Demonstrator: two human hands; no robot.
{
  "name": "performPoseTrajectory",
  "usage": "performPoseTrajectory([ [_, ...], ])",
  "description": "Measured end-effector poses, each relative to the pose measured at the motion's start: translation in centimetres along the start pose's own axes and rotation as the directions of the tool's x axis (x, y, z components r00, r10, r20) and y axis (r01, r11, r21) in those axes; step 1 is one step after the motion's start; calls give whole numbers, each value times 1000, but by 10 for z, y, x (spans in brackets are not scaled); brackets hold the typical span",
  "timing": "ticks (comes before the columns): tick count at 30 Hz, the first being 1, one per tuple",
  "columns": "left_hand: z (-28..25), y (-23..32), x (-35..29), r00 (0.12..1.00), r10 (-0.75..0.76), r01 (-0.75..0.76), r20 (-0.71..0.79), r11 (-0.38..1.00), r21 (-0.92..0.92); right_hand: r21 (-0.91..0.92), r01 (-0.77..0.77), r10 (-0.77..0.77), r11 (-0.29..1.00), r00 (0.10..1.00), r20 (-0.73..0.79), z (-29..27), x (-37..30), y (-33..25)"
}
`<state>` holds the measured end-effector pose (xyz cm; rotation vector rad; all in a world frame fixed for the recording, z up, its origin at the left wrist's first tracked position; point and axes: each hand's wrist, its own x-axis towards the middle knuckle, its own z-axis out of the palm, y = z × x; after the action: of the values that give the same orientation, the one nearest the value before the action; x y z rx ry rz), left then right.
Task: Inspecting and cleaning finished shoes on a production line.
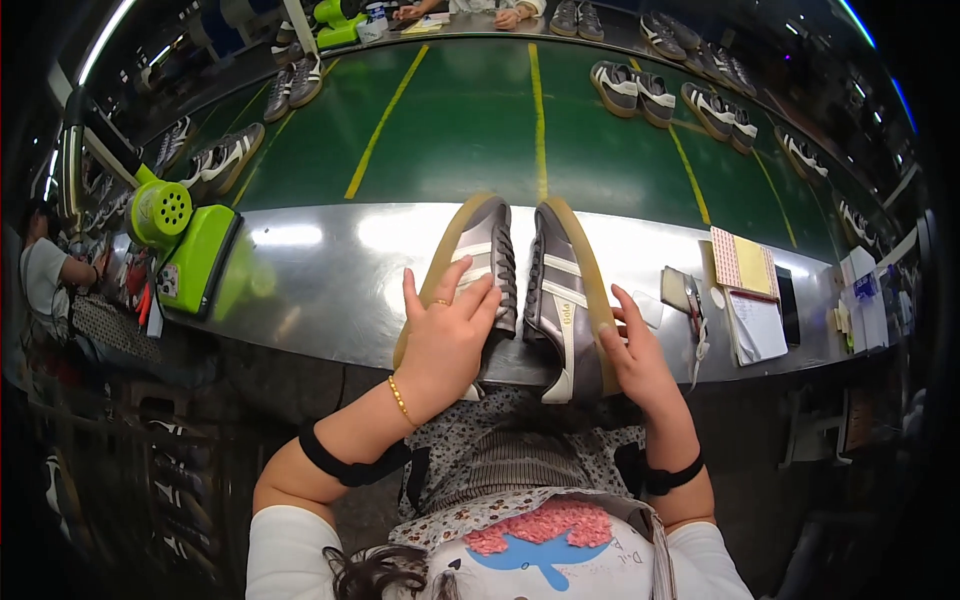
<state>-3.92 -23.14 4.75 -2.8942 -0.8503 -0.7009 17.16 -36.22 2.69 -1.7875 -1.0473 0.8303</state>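
Two grey sneakers with white stripes and gum-coloured soles lie side by side at the near edge of a metal worktop, toes pointing away and laced sides facing each other. My left hand (450,335) rests with fingers spread on the side of the left sneaker (482,240); its thumb is hidden. At the outer heel part of the right sneaker (562,275), my right hand (640,362) has its thumb on the side and its fingers around the sole edge. Both heels reach the worktop's front edge, close to my lap.
Beyond the metal worktop (330,260) runs a green surface (460,120) with yellow lines, carrying pairs of sneakers (632,92). A lime-green device (195,255) stands at left. Notebooks (750,300) and a small tool (692,300) lie at right. Another person's hands (510,17) show opposite.
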Motion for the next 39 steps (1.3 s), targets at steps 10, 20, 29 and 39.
performPoseTrajectory([
  [10, -17, -18, 4, 923, -370, 342, 103, 668, -661, 260, -64, 112, 964, 978, -174, -33, 5, 34],
  [20, -2, -43, -22, 941, -324, 321, 100, 758, -568, 425, -101, 34, 900, 986, 163, -4, 5, 11],
  [29, -17, -8, -18, 981, -160, 98, -112, 899, -427, 782, -48, -57, 621, 993, 106, 1, -19, 24],
  [39, 3, 28, 13, 982, 142, -79, 121, 904, -420, 483, 29, -101, 875, 987, 123, 10, -36, 21],
])
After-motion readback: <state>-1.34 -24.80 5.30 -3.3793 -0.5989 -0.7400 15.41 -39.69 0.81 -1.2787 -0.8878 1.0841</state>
